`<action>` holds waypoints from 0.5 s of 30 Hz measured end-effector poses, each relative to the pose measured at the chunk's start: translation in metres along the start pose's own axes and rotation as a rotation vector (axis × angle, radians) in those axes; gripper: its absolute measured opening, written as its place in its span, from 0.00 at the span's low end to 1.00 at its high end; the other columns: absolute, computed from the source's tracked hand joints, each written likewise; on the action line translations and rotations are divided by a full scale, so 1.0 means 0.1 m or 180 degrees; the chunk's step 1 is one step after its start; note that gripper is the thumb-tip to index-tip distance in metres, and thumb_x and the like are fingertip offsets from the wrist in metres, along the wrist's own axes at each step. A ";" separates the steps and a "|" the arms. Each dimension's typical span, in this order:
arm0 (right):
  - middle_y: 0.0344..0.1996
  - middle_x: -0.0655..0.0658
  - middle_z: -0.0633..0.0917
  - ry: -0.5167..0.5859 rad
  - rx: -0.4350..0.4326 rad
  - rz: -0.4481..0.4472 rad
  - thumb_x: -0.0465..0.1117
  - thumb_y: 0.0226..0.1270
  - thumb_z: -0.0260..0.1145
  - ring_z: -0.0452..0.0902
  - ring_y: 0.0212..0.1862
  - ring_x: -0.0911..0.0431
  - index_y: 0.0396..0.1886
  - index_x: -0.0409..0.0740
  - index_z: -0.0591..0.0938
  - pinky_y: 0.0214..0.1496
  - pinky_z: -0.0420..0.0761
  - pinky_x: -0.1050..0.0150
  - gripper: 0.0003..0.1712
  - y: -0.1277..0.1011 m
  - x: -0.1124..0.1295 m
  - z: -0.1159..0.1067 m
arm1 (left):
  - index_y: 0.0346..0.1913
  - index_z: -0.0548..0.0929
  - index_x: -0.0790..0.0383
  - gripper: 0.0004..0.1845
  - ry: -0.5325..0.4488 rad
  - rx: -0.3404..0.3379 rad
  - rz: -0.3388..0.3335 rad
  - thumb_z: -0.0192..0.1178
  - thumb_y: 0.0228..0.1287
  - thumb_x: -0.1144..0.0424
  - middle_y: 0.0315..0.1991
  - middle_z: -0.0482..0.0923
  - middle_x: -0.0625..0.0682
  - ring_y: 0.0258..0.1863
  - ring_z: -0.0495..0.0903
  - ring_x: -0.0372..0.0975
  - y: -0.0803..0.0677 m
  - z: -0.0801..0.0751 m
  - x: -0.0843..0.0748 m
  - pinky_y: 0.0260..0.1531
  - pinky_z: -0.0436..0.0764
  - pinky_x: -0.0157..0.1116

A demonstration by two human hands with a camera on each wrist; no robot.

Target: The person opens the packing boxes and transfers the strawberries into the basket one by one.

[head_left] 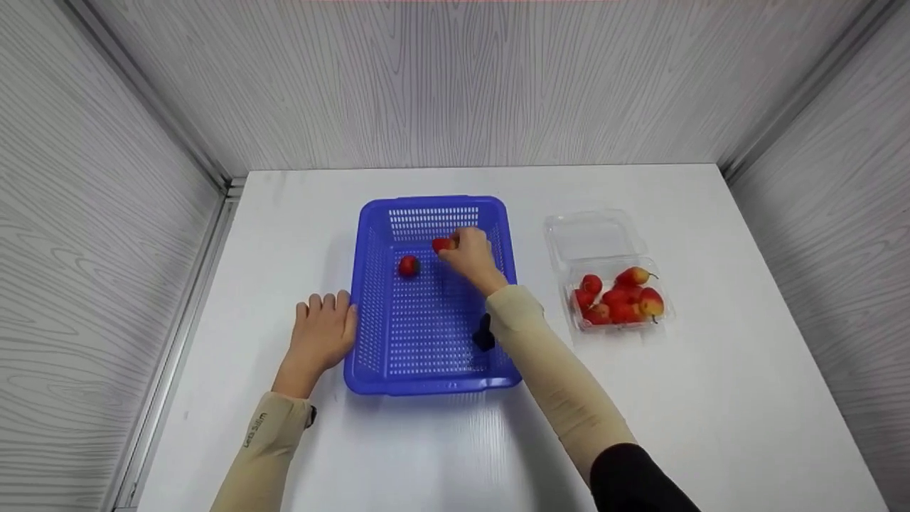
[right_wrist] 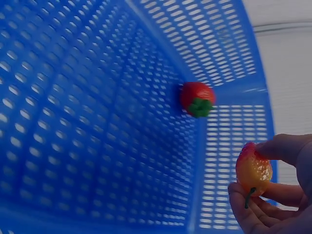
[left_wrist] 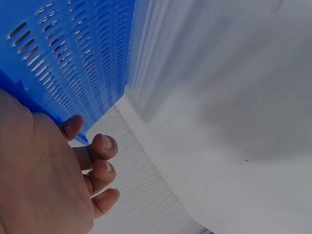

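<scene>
Over a blue perforated plastic basket (head_left: 431,387), the right hand (head_left: 470,254) pinches a shiny red-yellow oval fruit (right_wrist: 253,169), which could slip if the pinch loosens; the left hand (head_left: 323,334) grips the basket

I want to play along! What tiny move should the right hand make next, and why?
Probably lower the held fruit gently onto the basket floor and let go. The right hand pinches it over the blue basket, where a red fruit with green leaves already lies, and the left hand holds the rim.
</scene>
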State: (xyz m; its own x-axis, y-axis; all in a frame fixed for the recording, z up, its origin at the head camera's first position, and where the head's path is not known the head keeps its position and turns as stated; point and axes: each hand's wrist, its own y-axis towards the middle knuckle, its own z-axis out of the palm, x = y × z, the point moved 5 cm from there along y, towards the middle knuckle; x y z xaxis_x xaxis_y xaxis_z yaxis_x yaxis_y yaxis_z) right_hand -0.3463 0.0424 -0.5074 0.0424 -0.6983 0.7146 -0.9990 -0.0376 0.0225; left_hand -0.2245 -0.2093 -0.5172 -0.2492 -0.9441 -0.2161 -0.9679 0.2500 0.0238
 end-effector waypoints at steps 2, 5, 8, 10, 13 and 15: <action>0.27 0.47 0.77 0.0018 0.0054 0.0071 0.38 0.57 0.71 0.71 0.30 0.55 0.37 0.34 0.82 0.32 0.71 0.63 0.12 0.00 -0.04 0.10 | 0.50 0.68 0.70 0.17 -0.0019 0.0022 -0.0003 0.36 0.78 0.57 0.38 0.69 0.64 0.40 0.66 0.58 0.00 0.01 0.00 0.43 0.62 0.55; 0.30 0.45 0.79 0.0022 0.0122 0.0172 0.37 0.58 0.71 0.72 0.32 0.55 0.42 0.34 0.81 0.34 0.73 0.62 0.15 -0.02 -0.09 0.21 | 0.51 0.68 0.70 0.18 -0.0047 0.0036 -0.0008 0.36 0.78 0.57 0.38 0.70 0.64 0.40 0.66 0.58 0.00 0.03 -0.01 0.43 0.62 0.55; 0.30 0.45 0.79 -0.0056 0.0176 0.0266 0.38 0.59 0.71 0.73 0.32 0.54 0.43 0.36 0.80 0.34 0.73 0.62 0.15 -0.04 -0.13 0.29 | 0.51 0.68 0.70 0.17 -0.0067 0.0023 0.0005 0.36 0.78 0.58 0.38 0.70 0.64 0.40 0.66 0.58 0.01 0.03 0.00 0.43 0.62 0.55; 0.30 0.46 0.79 -0.0154 0.0184 0.0287 0.39 0.60 0.71 0.73 0.32 0.54 0.43 0.37 0.80 0.34 0.73 0.61 0.14 -0.04 -0.15 0.32 | 0.50 0.68 0.70 0.17 -0.0078 0.0008 0.0006 0.36 0.78 0.58 0.38 0.70 0.64 0.39 0.66 0.58 0.01 0.02 0.00 0.43 0.62 0.55; 0.30 0.46 0.80 -0.0281 0.0191 0.0277 0.41 0.60 0.71 0.74 0.32 0.54 0.41 0.38 0.81 0.36 0.74 0.60 0.14 -0.03 -0.17 0.35 | 0.50 0.68 0.69 0.17 -0.0103 0.0014 -0.0017 0.36 0.78 0.58 0.38 0.71 0.64 0.39 0.66 0.57 0.01 0.03 0.01 0.42 0.62 0.55; 0.31 0.45 0.81 -0.0327 0.0188 0.0262 0.41 0.60 0.71 0.74 0.33 0.53 0.40 0.38 0.81 0.38 0.75 0.58 0.14 -0.02 -0.17 0.36 | 0.50 0.68 0.69 0.17 -0.0130 0.0019 -0.0039 0.37 0.78 0.58 0.38 0.71 0.64 0.39 0.66 0.57 0.01 0.04 0.01 0.43 0.62 0.55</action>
State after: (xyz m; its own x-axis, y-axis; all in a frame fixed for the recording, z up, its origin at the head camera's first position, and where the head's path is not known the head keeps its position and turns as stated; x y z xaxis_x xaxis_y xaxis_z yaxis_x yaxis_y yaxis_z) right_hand -0.3447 0.0285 -0.5451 -0.0358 -0.7701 0.6369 -0.9969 -0.0170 -0.0766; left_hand -0.2252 -0.2096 -0.5211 -0.2356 -0.9376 -0.2558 -0.9707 0.2398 0.0150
